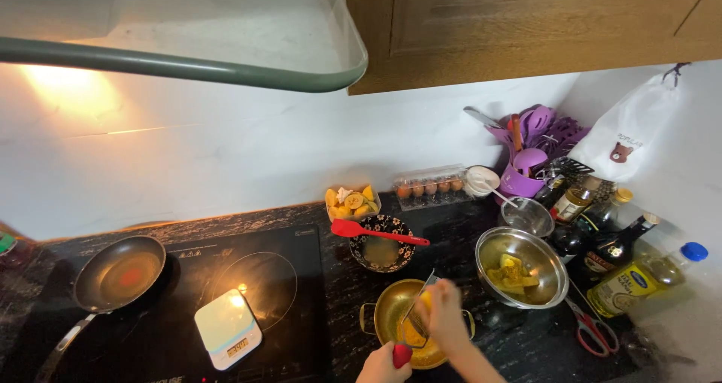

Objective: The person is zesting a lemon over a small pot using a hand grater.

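On the dark tabletop (481, 330), from the left: a frying pan (120, 272), then a white kitchen scale (228, 327) on the hob. The left hand (385, 366) is closed round a red handle (tool type unclear). It works in the gold pot (398, 315), holding orange food. The right hand (444, 315) grips a wire masher (418, 314) there. Behind stands a clear egg carton (431, 186). Rightward: a steel bowl (523, 268), dark bottles, a yellow-labelled oil bottle (639, 280), blue-capped.

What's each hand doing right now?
Left hand: closed on the red handle of a masher in the gold pot.
Right hand: over the pot; grip cannot be told.
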